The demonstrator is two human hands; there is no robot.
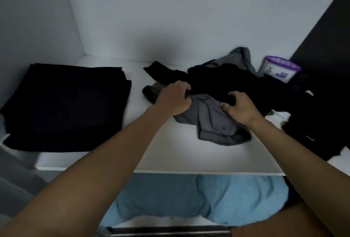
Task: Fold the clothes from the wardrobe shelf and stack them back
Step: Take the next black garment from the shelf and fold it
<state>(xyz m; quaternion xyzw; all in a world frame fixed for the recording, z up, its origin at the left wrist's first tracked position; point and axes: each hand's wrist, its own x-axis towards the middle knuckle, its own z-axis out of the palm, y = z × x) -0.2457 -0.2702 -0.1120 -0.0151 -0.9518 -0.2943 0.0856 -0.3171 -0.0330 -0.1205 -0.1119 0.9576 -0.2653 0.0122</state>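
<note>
A loose heap of clothes lies on the right half of the white wardrobe shelf (170, 157). On top is a black garment (236, 83), and under it a grey garment (212, 121) spills toward the shelf's front edge. My left hand (173, 99) grips the black garment's near edge at the heap's left side. My right hand (241, 107) pinches the same black edge a little to the right, above the grey garment. A stack of folded black clothes (66, 106) rests on the shelf's left half, apart from both hands.
A white tub with a purple lid (279, 70) stands at the back right, behind the heap. The dark wardrobe side panel (322, 47) rises on the right. Light blue fabric (217, 198) lies on the level below the shelf edge.
</note>
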